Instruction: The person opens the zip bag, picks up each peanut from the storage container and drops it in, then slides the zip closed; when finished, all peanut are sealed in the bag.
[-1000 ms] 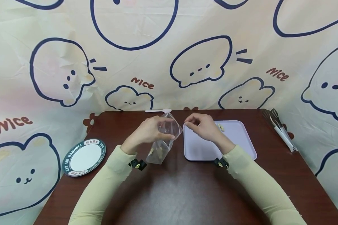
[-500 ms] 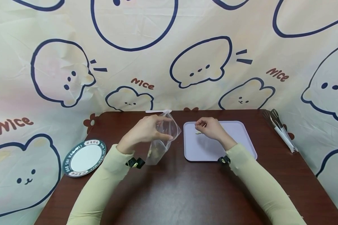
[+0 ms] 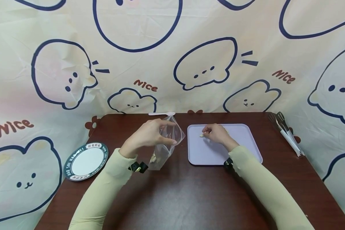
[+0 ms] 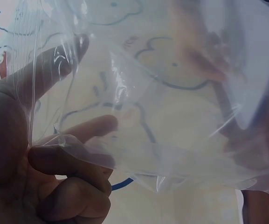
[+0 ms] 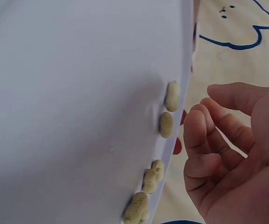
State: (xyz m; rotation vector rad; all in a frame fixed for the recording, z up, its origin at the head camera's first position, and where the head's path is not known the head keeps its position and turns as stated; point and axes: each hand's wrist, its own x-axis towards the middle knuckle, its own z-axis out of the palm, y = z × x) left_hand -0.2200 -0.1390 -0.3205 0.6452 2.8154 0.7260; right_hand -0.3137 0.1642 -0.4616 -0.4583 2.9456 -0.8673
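Observation:
In the head view my left hand (image 3: pixel 146 136) grips a clear plastic bag (image 3: pixel 164 153) by its mouth, with thumb and forefinger spread to hold the opening. A few pale peanuts (image 3: pixel 153 158) lie in the bottom of the bag. The left wrist view shows the see-through film (image 4: pixel 139 121) stretched across the fingers. Over the lilac tray (image 3: pixel 212 156) hovers my right hand (image 3: pixel 217 133), its fingers loosely bent beside a peanut (image 3: pixel 201 135). Seen from the right wrist, several peanuts (image 5: pixel 166 124) lie in a row along the tray's edge, and nothing shows between the fingertips.
A green-rimmed plate (image 3: pixel 86 161) lies at the table's left side. Behind the bag, a white spoon (image 3: pixel 162 113) rests at the table's back edge. Whisk-like utensils with pale handles (image 3: pixel 290 140) lie at the right edge, and a patterned cloth (image 3: pixel 201 64) hangs behind.
My right hand has moved from beside the bag's mouth rightward and down over the tray, close to a peanut. The left hand and the bag have barely shifted.

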